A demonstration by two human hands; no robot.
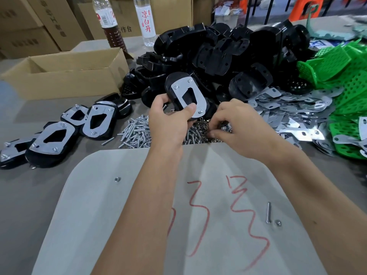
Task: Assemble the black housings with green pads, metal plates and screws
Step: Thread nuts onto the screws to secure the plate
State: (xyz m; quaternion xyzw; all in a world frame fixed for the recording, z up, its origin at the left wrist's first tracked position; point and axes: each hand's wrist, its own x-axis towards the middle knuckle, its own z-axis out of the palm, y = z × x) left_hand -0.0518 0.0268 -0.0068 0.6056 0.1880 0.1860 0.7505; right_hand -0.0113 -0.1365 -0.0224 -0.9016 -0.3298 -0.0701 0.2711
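My left hand [168, 118] grips a black housing [172, 84] with a metal plate [188, 96] on its face; the thumb presses on the plate's lower end. Three screw ends stick up through the plate. My right hand [236, 122] reaches down into the pile of screws and nuts [137, 132], with its fingertips pinched in the small nuts; what they hold is hidden. A heap of loose black housings [218, 52] lies behind. Loose metal plates [288, 110] and green perforated pads [347, 80] lie to the right.
Several finished assemblies [53, 137] lie at the left. An open cardboard box [65, 76] and two bottles [146, 20] stand at the back left. A grey board [99, 215] with red marks lies in front, with a loose screw [268, 212] and nuts on it.
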